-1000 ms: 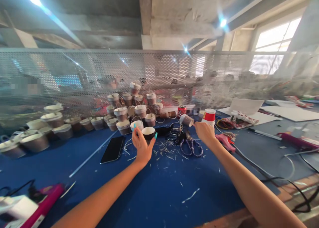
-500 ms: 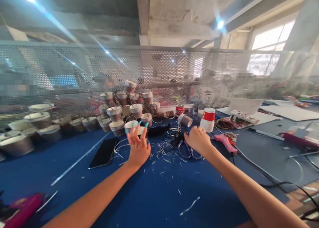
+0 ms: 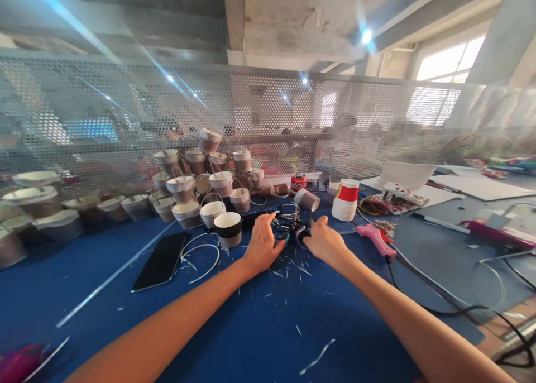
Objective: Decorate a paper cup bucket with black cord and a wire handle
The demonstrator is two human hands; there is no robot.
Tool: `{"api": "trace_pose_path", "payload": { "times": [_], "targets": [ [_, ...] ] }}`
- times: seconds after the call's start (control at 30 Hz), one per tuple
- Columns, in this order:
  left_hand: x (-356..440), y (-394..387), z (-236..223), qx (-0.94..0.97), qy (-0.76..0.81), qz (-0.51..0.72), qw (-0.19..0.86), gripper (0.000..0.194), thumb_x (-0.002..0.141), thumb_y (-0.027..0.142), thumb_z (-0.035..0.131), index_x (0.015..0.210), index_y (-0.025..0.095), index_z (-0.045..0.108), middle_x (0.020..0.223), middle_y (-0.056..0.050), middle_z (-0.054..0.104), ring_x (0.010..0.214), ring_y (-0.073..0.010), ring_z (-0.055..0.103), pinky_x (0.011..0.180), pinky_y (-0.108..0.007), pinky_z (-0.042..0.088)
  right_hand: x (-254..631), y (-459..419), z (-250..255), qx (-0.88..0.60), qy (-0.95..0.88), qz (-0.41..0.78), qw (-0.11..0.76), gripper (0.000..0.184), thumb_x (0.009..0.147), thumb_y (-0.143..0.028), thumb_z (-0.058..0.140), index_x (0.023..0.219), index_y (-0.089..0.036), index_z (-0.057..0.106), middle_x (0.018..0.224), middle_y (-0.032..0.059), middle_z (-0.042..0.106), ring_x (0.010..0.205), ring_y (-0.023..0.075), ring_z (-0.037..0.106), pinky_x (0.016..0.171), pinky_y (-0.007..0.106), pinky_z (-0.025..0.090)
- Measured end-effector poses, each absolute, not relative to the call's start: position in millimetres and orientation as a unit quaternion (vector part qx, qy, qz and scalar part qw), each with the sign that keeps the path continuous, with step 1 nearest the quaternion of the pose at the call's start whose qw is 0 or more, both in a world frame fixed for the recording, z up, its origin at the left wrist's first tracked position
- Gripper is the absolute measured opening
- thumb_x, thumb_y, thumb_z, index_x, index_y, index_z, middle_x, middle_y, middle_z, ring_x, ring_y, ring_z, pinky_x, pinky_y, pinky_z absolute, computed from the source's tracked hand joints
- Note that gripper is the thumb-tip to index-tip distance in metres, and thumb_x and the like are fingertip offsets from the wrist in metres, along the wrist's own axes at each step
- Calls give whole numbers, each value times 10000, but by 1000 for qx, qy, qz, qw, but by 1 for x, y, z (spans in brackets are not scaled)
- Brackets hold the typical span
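The scissors are lying on the worktop at the right hand's nine o'clock, farther from the left hand; their long axis is hiding. Right fingers are curling at a handle, grip unclear; left fingers are standing apart beside dark cords.

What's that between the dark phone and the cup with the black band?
In the head view, loosely looped white cord lies between the phone and the black-banded cup.
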State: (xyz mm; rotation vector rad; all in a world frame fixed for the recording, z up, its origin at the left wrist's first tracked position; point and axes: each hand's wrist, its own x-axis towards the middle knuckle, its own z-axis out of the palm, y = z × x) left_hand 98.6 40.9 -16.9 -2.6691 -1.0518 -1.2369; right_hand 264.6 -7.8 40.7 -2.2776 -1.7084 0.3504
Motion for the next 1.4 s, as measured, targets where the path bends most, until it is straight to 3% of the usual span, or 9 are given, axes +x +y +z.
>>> {"api": "trace_pose_path", "payload": {
  "times": [0.2, 0.4, 0.53, 0.63, 0.8, 1.0, 1.23, 1.3, 1.4],
  "targets": [
    [96, 46, -21, -902, -282, -289, -150, 692, 780, 193, 565, 1330, 133, 150, 1137, -152, 490, 1081, -251, 498, 944, -469, 412, 268, -8, 45, -774, -603, 109, 163, 437, 772, -237, 443, 1138, -28, 329, 938, 235, 644, 901, 306, 643, 679, 333, 446],
    [95, 42, -17, -915, -305, -253, -80, 478, 798, 168, 502, 1236, 136, 314, 927, -79, 518, 887, -216, 518, 837, -407, 452, 278, -3, 48, -746, -640, 102, 154, 530, 731, -239, 482, 1185, -20, 319, 941, 222, 649, 886, 312, 635, 641, 320, 428],
    [91, 40, -8, -925, -332, -180, -40, 439, 825, 151, 412, 1246, 89, 303, 918, -104, 554, 922, -232, 536, 840, -410, 427, 287, -2, 58, -748, -631, 132, 160, 636, 709, -315, 510, 1220, 3, 306, 941, 225, 641, 820, 291, 636, 574, 298, 414],
    [85, 43, 10, -921, -364, -129, -49, 402, 845, 165, 368, 1231, 60, 324, 798, -75, 579, 804, -224, 567, 769, -390, 429, 294, -6, 70, -755, -619, 138, 166, 647, 686, -342, 532, 1202, 5, 353, 918, 218, 636, 757, 270, 625, 537, 295, 400],
    [71, 48, 61, -888, -400, -207, -96, 289, 836, 188, 386, 1108, 124, 461, 622, 13, 542, 621, -161, 523, 651, -294, 406, 304, -8, 81, -737, -635, 114, 202, 539, 685, -345, 529, 1133, -60, 438, 890, 166, 627, 675, 231, 587, 519, 297, 382],
    [58, 36, 114, -851, -413, -323, -31, 219, 824, 143, 429, 1029, 150, 506, 657, 12, 578, 665, -134, 535, 689, -276, 414, 305, 10, 60, -686, -676, 121, 238, 485, 716, -312, 508, 1128, -98, 370, 865, 102, 624, 703, 202, 578, 571, 275, 380],
    [35, 11, 155, -741, -400, -528, 109, 223, 844, 117, 458, 1062, 160, 475, 746, 12, 570, 713, -110, 549, 731, -261, 438, 301, 10, 40, -720, -679, 37, 138, 531, 759, -289, 506, 1185, -40, 309, 928, 185, 642, 819, 292, 624, 596, 308, 379],
    [29, 10, 162, -718, -376, -581, 76, 210, 851, 113, 461, 1058, 149, 456, 725, 18, 552, 685, -96, 545, 702, -245, 440, 300, 8, 38, -718, -687, 19, 107, 495, 762, -281, 518, 1163, -48, 346, 909, 172, 643, 846, 295, 623, 626, 313, 391],
    [29, 12, 166, -729, -362, -576, -70, 194, 833, 75, 476, 1011, 147, 445, 616, 51, 496, 588, -77, 530, 641, -233, 444, 296, 5, 38, -723, -684, -16, 97, 400, 801, -312, 494, 1101, -57, 421, 983, 193, 606, 930, 302, 590, 699, 331, 411]
  ]
}}
